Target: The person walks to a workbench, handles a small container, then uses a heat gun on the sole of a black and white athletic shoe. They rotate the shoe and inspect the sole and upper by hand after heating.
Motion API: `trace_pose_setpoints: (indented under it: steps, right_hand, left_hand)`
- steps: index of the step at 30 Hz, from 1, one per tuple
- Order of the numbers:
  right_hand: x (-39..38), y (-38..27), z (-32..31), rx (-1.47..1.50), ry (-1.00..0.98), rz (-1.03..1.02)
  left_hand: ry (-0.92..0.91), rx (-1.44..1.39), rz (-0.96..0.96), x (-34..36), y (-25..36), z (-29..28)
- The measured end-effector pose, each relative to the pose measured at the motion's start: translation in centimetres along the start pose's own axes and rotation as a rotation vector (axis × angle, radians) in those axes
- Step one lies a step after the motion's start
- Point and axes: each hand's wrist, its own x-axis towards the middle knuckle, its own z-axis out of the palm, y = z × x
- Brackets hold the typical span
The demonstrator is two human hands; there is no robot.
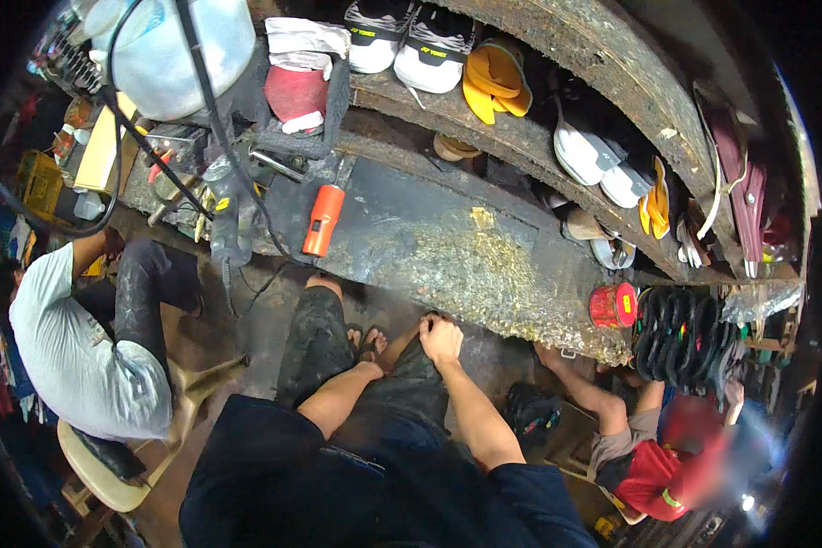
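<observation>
I sit at a low dark workbench (374, 219), its right part crusted with dried yellowish glue. My right hand (441, 338) rests on my right knee, its fingers lying over the dark trouser cloth, with no object in it. My left forearm reaches between my thighs, and my left hand (369, 369) is beside my inner thigh, its fingers hidden. Ahead on the bench lies an orange-red cylindrical tool (323, 221) with a metal tip. To its left hangs a grey corded power tool (228, 215).
Shoes (437, 55) and yellow-orange insoles (497, 80) stand on worn wooden shelves behind the bench. A red can (612, 304) sits at its right end by black coils (685, 333). Seated people flank me, one in a grey shirt (91, 356), one in red (653, 475).
</observation>
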Motion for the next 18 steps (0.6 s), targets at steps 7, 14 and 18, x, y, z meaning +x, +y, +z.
trace_pose_setpoints:
  steps: [7,14,18]
  right_hand:
    - [1.6,0.7,2.6,-0.133,0.09,-0.029]
    - [0.1,-0.1,2.0,-0.063,0.167,0.003]
    - [-0.9,0.1,1.2,-0.035,0.169,0.038]
  left_hand:
    - [0.061,0.1,0.058,3.8,-2.2,-0.4]
    - [0.111,0.164,0.093,7.6,-3.1,0.8]
    - [0.102,0.241,0.138,10.5,-4.1,1.4]
